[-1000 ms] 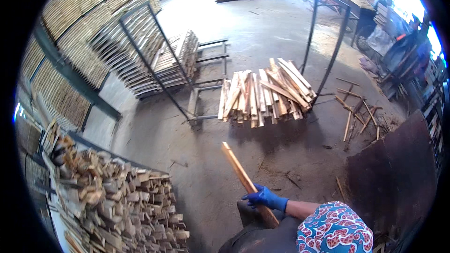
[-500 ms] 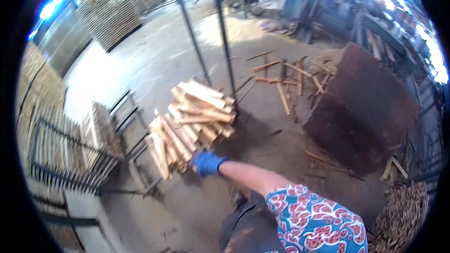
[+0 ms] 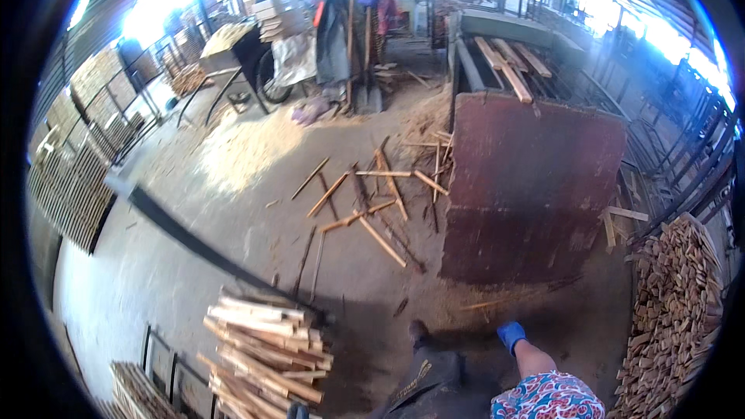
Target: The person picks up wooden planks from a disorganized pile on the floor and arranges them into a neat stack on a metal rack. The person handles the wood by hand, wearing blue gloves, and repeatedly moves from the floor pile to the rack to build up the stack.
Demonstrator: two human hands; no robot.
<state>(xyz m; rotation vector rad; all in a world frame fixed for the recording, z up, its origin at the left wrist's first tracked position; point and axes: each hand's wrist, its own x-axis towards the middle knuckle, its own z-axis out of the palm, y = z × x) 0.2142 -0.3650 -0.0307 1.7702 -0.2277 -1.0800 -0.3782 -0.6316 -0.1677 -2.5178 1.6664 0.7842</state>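
Note:
My right hand (image 3: 511,335), in a blue glove, is held out over the floor in front of the brown board (image 3: 535,194). Nothing shows in it, and its fingers are too blurred to read. To the left, a pile of rough wooden sticks (image 3: 268,341) lies stacked, some crossing at angles. A slanting grey metal post (image 3: 209,252) rises at the pile's far side. At the lower edge by the pile, a small dark blue-grey shape (image 3: 297,410) may be my left hand's fingers; too little of it shows to be sure.
Loose sticks (image 3: 380,239) lie scattered on the floor ahead. A large heap of wood offcuts (image 3: 671,310) stands at the right. Planks (image 3: 508,70) rest on a machine behind the board. Sawdust (image 3: 252,147), a cart (image 3: 237,58) and a shovel (image 3: 368,97) are farther off.
My right hand has left the stick pile and moved right. The view has swung right and up, so the pile now sits lower left and the machine behind the board shows.

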